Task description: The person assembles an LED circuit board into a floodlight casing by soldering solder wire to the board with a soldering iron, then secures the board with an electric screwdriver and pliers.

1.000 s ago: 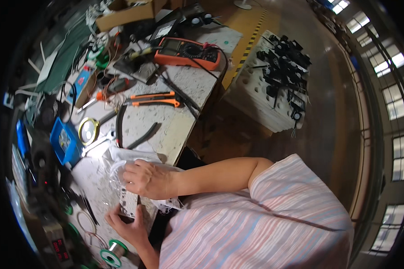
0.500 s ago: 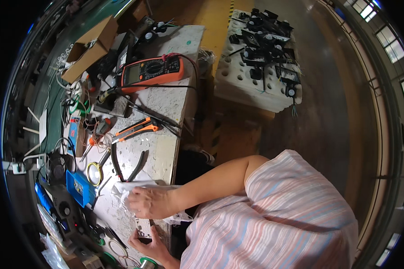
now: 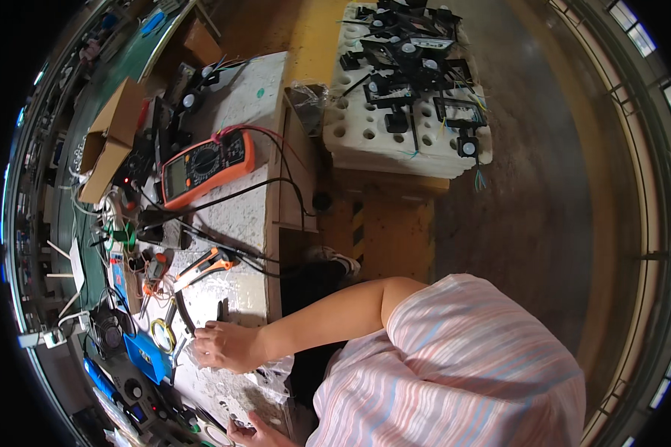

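Observation:
My right hand [image 3: 230,347] lies palm down on the bench with its fingers curled closed on a crumpled whitish sheet [image 3: 276,369], cloth or thin plastic. The sheet shows at the wrist side. Just past my knuckles, black-handled pliers [image 3: 185,311] lie with their handles spread; my hand covers their other end. My left hand [image 3: 259,432] is cut by the lower edge, near the bench's front. Its thumb and a finger close on a pale circuit board [image 3: 238,419], of which only a small part shows.
Farther along the bench lie an orange utility knife [image 3: 205,268], an orange multimeter [image 3: 207,167] with black leads and a cardboard box [image 3: 112,141]. A blue tray [image 3: 147,359] and a magnifier [image 3: 162,335] sit left. A white foam block [image 3: 384,141] carries several black wired parts.
The view has shifted, so the bench things sit lower and farther left. My right hand has moved toward the pliers and covers their joint. My left hand shows less, nearer the lower edge.

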Demonstrator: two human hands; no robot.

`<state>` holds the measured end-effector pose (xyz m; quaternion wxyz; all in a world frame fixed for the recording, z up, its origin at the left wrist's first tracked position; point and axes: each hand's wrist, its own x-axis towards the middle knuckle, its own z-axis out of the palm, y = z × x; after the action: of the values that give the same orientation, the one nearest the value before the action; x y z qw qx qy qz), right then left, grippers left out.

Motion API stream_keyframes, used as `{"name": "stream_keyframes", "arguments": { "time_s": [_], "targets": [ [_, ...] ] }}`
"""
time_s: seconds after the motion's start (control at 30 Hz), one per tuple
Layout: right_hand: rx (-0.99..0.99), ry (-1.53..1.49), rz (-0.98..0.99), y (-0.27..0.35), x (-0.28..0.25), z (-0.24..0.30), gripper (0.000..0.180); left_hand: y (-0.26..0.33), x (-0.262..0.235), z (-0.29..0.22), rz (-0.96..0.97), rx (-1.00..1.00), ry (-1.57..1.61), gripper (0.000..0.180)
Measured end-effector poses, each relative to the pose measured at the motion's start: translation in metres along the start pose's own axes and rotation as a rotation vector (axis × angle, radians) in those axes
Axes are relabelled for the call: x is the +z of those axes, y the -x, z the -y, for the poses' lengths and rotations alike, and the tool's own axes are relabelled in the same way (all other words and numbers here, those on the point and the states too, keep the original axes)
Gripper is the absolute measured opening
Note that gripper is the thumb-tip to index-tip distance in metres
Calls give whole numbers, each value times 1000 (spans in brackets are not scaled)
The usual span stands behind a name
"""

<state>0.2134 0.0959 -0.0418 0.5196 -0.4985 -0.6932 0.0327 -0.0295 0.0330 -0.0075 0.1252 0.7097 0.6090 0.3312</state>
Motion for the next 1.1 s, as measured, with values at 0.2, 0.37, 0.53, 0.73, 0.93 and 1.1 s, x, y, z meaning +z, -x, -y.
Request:
{"name": "stream_keyframes", "arguments": {
  "time_s": [0.2,0.37,0.53,0.73,0.93,1.1],
  "targets": [
    [-12,-99,27,-1,4,0,17,0,9,-1,-79,32,144,43],
    [-4,-74,45,-1,9,-1,15,-3,5,11,-61,116,32,43],
    [-24,-133,30,0,9,0,22,-7,-1,26,-43,187,-75,43],
    [-64,-186,19,-2,-10,6,23,-3,-2,33,-45,214,-56,46],
    [-262,37,-508,27,-187,-15,13,-6,0,41,-22,208,-1,48],
    [345,783,-838,145,-381,-62,7,-8,-1,31,-2,219,-66,47]
  ]
}}
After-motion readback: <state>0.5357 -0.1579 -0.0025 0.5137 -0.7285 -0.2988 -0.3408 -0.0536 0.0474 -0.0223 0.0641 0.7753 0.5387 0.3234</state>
